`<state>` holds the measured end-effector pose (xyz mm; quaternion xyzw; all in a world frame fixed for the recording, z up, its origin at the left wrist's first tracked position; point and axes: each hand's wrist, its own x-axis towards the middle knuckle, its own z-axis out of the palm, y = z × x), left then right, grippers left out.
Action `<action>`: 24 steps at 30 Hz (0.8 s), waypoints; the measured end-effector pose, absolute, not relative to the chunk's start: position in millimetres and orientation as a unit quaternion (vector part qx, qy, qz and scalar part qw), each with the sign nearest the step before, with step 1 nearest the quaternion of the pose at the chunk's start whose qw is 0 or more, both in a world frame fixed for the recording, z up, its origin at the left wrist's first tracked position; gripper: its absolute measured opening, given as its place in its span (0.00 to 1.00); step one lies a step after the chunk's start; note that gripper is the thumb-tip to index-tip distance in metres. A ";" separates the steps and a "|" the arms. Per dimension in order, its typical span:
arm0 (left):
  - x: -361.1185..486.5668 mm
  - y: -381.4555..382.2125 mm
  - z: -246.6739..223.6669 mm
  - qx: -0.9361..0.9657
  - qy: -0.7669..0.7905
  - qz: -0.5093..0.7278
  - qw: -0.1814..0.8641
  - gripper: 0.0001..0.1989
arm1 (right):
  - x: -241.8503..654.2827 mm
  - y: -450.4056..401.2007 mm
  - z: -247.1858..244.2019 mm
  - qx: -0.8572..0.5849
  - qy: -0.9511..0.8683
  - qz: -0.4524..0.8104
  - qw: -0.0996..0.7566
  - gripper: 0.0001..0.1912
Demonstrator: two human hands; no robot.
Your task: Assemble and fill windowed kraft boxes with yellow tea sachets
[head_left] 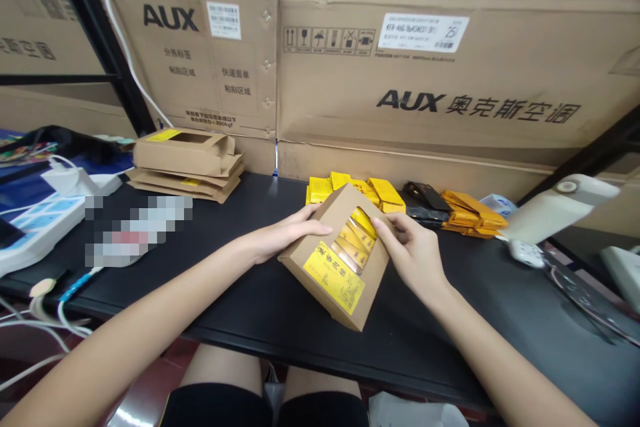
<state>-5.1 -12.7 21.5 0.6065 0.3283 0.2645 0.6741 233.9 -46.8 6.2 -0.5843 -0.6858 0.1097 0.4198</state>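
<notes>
A brown cardboard box (320,240) with a yellow label (334,278) is tilted above the front part of the black table, between my two hands. Through its cut-out window, yellow and orange packets (354,243) show inside. My left hand (293,232) grips the box's left side, thumb on the front face and the other fingers mostly hidden behind. My right hand (407,247) is closed at the upper right edge, its thumb by the window's corner. Behind the box lies a row of yellow packets (387,195), partly covered by it.
Stacked flattened cardboard boxes (185,167) lie at the back left. Black packets (425,200) and orange packets (473,212) are at the back right, near a white bottle (555,210). A power strip (55,217) and cables are at left; large AUX cartons (430,80) stand behind.
</notes>
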 end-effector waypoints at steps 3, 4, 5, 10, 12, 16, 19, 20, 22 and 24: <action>-4.6 -11.4 21.8 0.597 0.342 0.283 0.668 0.31 | 236.1 -43.7 5.9 -0.577 -0.681 0.127 0.433 0.20; -4.1 -10.3 21.6 0.589 0.352 0.298 0.664 0.29 | 236.6 -42.6 5.6 -0.570 -0.678 0.142 0.442 0.20; -3.5 -9.2 21.4 0.577 0.359 0.315 0.662 0.28 | 237.1 -41.6 5.3 -0.562 -0.672 0.162 0.455 0.21; -2.2 -4.8 24.1 0.433 0.353 0.416 0.718 0.21 | 238.6 -38.0 3.0 -0.534 -0.629 0.214 0.523 0.26; -3.7 -3.7 29.2 0.365 0.329 0.486 0.722 0.20 | 238.8 -37.3 1.3 -0.546 -0.624 0.212 0.517 0.24; -11.1 1.5 40.8 0.281 0.276 0.639 0.661 0.18 | 238.4 -36.0 -4.7 -0.559 -0.652 0.196 0.473 0.22; -18.4 8.9 42.6 0.265 0.282 0.678 0.624 0.17 | 238.2 -34.0 -11.1 -0.561 -0.667 0.185 0.455 0.21; -20.6 11.8 41.6 0.260 0.289 0.680 0.622 0.16 | 238.4 -33.1 -13.0 -0.559 -0.669 0.181 0.455 0.21; -24.7 17.8 38.2 0.247 0.306 0.683 0.616 0.15 | 239.3 -31.1 -16.0 -0.559 -0.670 0.178 0.455 0.21; -28.3 23.8 34.3 0.232 0.322 0.690 0.605 0.15 | 240.5 -29.4 -17.1 -0.561 -0.669 0.178 0.454 0.20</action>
